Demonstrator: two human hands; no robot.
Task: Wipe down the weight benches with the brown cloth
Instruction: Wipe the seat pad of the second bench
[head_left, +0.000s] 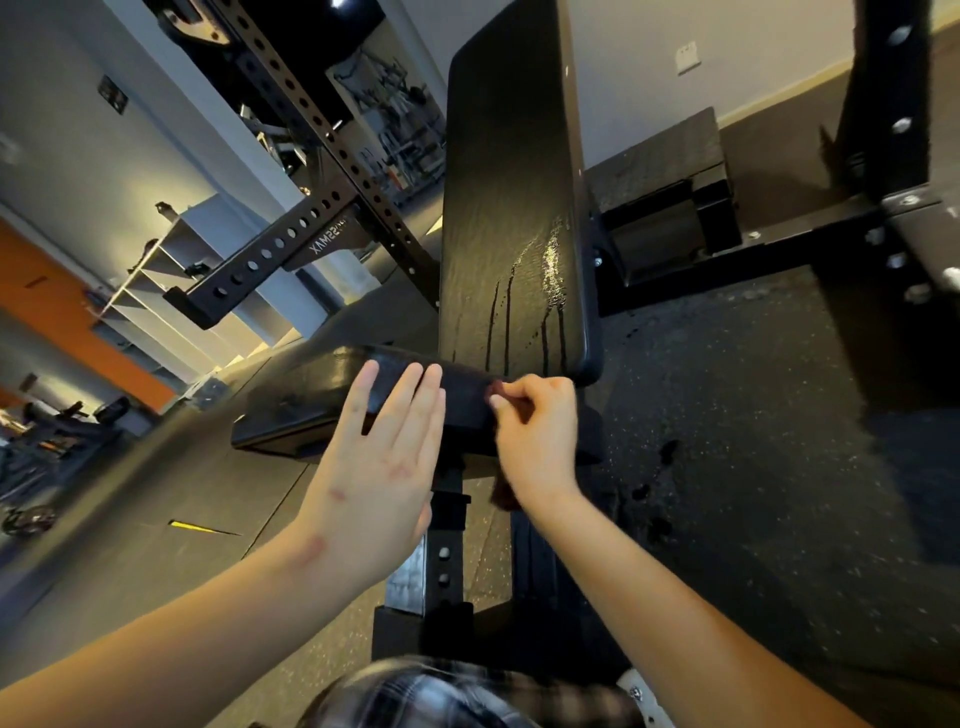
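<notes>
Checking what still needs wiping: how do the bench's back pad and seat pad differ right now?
The back pad stands steeply raised; the seat pad lies lower, nearly flat. The back pad has a glossy wet patch with drip streaks; the seat pad shows none. Only the seat pad has hands at it: the left hand flat on it, the right hand gripping the brown cloth. Both are black.

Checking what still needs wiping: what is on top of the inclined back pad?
Glossy wet liquid lies on the lower right of the back pad, with streaks running down. The right hand, gripping the brown cloth, hides the area just below the streaks.
</notes>
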